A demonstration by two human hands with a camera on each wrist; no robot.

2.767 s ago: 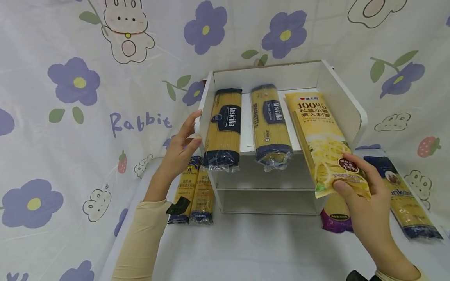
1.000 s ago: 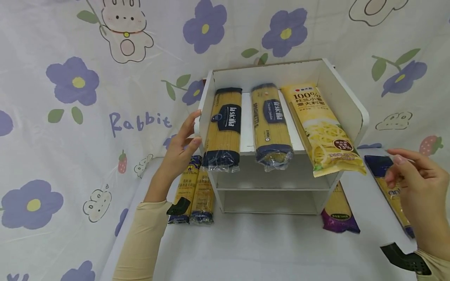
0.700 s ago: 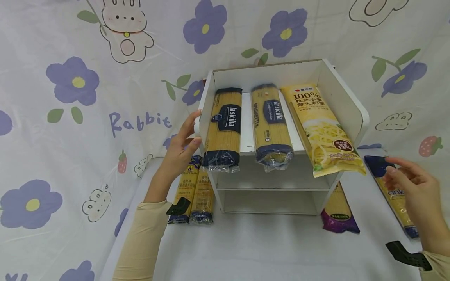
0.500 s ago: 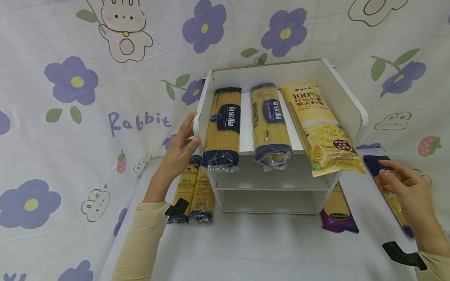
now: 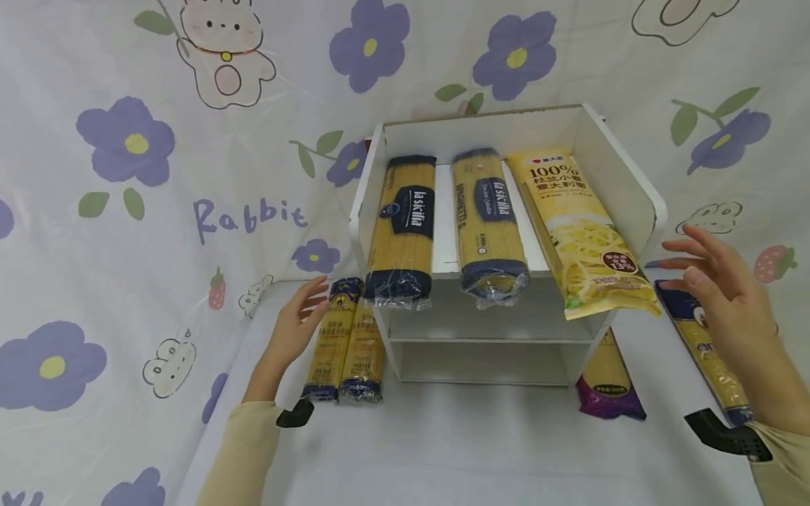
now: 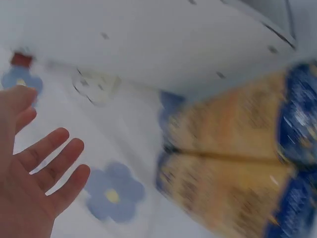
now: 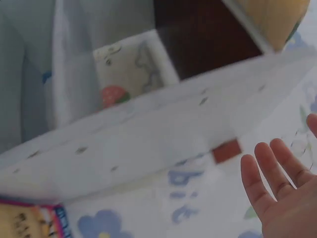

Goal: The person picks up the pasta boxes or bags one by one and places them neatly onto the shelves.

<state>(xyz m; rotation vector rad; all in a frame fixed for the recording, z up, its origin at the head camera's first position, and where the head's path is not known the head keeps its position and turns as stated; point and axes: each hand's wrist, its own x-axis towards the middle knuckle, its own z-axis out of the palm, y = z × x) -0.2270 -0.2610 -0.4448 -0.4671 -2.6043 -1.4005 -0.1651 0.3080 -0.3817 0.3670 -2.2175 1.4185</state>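
Three packs (image 5: 490,218) lie atop the shelf (image 5: 623,186), two more left and two right on the counter (image 5: 468,443). Left hand (image 5: 294,325), right hand (image 5: 730,302): fingers loosely extended.

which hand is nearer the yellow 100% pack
Right. The right hand is right of the yellow pack, apart from it; the left hand is farther, left of the shelf unit.

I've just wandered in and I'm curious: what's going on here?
Someone is at a white shelf unit with three pasta packets lying on its top level. The left hand is open near two yellow packets at the unit's left; the right hand is open in the air by its right side. Neither holds anything.
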